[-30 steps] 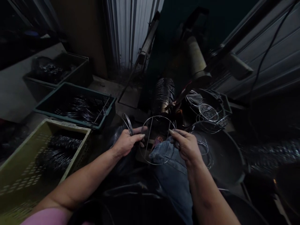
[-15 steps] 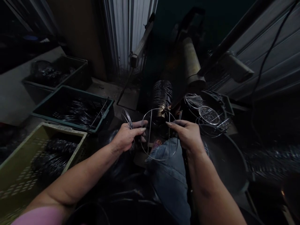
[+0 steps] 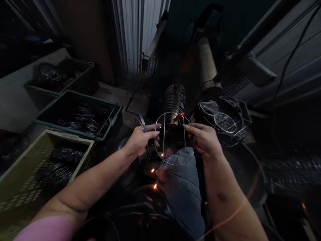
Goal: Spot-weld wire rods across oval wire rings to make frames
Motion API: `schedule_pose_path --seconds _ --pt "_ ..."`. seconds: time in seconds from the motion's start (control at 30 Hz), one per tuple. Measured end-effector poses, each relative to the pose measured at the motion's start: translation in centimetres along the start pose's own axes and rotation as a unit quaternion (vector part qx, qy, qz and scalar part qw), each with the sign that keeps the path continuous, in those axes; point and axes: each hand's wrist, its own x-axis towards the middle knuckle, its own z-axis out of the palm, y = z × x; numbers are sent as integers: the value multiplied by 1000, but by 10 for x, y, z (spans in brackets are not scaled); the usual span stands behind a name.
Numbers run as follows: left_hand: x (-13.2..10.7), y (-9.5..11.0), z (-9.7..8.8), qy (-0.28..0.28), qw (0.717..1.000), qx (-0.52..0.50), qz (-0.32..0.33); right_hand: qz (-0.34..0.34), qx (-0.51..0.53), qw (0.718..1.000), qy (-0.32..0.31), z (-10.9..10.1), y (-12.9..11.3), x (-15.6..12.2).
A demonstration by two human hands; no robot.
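Head view, circular wire frame [image 3: 164, 134] upright between the hands, left hand [image 3: 140, 142] clamped on its left edge and a bundle of wire rings [image 3: 141, 122], right hand [image 3: 204, 139] apart, clamped on its right edge, orange sparks [image 3: 152, 170] below, stacked wire rings [image 3: 175, 98] beyond.

We have a dim frame, brightest on the corrugated shutter [image 3: 140, 33] at upper centre; orange sparks [image 3: 154, 186] glow lower centre, and the edges bend with wide-angle distortion.
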Motion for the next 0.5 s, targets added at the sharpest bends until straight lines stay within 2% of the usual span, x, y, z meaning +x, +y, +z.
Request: schedule_pose_path --seconds 0.13,0.33,0.5 --pt "2 -4 7 24 999 28 32 1 69 998 8 -5 15 -12" --pt "10 -11 16 7 991 121 62 14 142 989 40 -18 33 -38" --pt "17 -10 32 -13 991 122 56 8 144 988 54 -34 32 -37"
